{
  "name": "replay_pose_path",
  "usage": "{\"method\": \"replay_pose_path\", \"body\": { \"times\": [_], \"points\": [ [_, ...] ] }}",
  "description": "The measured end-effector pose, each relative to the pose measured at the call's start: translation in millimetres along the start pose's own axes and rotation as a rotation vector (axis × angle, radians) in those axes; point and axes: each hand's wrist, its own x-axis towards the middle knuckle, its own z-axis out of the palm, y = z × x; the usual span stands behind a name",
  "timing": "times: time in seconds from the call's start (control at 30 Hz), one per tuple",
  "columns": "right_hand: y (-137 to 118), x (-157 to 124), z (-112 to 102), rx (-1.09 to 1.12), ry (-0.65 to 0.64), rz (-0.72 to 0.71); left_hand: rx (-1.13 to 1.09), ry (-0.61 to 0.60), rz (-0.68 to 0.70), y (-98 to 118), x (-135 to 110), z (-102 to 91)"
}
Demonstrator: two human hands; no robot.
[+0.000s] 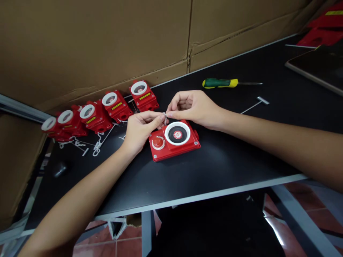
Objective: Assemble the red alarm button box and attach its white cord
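A red alarm box (pixel 174 148) with a white-ringed round window and a red button lies flat on the black table. Just above its far edge, my left hand (pixel 142 126) and my right hand (pixel 194 107) meet fingertip to fingertip. Both pinch a short silvery chain (pixel 165 120), whose lower end drops behind the box. Closed thumb and forefinger show on each hand; how the chain's end is fastened is too small to make out. A thin metal rod with a T-shaped end (pixel 263 101) lies beyond my right forearm.
Several similar red boxes (pixel 115 107) stand in a row at the back left, with chains and T-ended rods before them. A green-and-yellow screwdriver (pixel 221 83) lies behind my right hand. A dark flat device (pixel 318 66) is at the right. Cardboard (pixel 120 43) walls the back.
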Motion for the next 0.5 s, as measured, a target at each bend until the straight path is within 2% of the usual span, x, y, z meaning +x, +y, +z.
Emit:
{"method": "replay_pose_path", "body": {
  "times": [0.23,0.5],
  "points": [
    [1.9,1.5,-1.0,-0.021,0.053,-0.027,-0.011,0.010,-0.012,0.4,0.0,0.6],
    [3.0,1.7,-2.0,-0.037,0.125,-0.144,-0.022,0.014,-0.005,0.5,0.4,0.5]
  ]
}}
